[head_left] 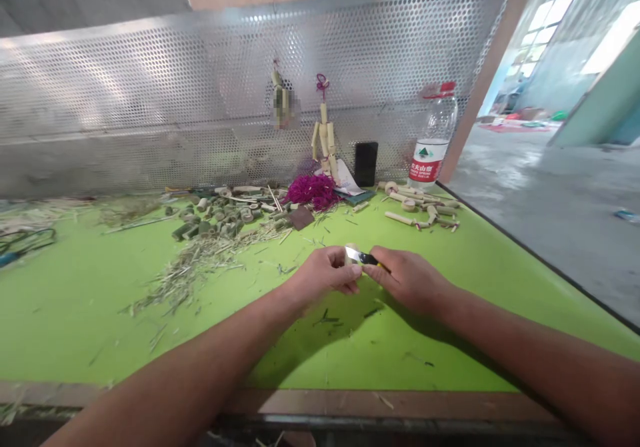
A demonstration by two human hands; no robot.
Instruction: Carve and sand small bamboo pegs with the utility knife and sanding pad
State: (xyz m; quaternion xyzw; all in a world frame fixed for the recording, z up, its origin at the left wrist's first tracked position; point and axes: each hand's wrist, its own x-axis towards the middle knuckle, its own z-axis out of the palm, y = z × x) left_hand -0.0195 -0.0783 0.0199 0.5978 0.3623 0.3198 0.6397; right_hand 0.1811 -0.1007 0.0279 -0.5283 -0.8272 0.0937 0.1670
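Observation:
Over the green table top (75, 300), my left hand (325, 275) is closed around a small pale piece of bamboo (351, 250), of which only the top shows between the fingers. My right hand (407, 279) grips a knife (361, 256) with a shiny blade and dark handle. The blade lies against the bamboo piece. Both hands meet near the middle of the table, a little above its surface.
Cut bamboo segments (220, 217) and shavings (195, 267) cover the table's left and back. A purple tassel pile (313, 190), a bamboo figure (325, 137), a black phone (366, 163) and a water bottle (433, 140) stand by the perforated metal wall (150, 100). More pale bamboo pieces (420, 208) lie at right.

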